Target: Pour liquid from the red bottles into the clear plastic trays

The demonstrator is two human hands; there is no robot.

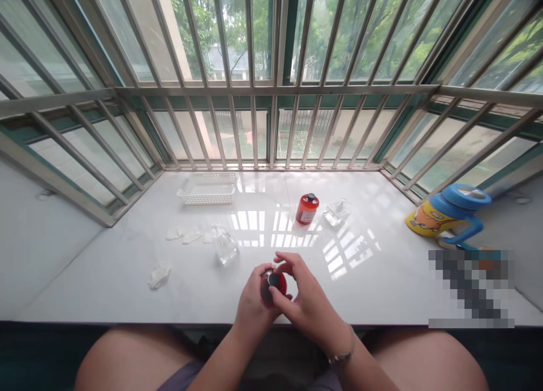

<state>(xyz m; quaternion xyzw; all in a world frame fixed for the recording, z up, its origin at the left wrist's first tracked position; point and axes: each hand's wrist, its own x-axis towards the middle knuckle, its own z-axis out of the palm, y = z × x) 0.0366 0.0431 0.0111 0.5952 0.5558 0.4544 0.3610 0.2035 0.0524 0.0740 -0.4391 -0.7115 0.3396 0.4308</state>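
Note:
Held low over the white stone sill (97,272) is a small red bottle (280,284) with a round black cap (274,280). My left hand (254,300) wraps around the bottle's body. My right hand (307,295) sits against it from the other side, with its fingers and thumb at the cap. The hands hide most of the bottle. A second red bottle with a black cap (307,209) stands upright farther along the sill, out of reach of my fingers.
Near my hands stands a clear glass container (224,245). Crumpled white tissue pieces (160,276) lie to the left. A white plastic basket (206,188) sits at the back, beside a clear glass object (336,213). A yellow-and-blue cup (445,213) lies at right, below barred windows (275,91).

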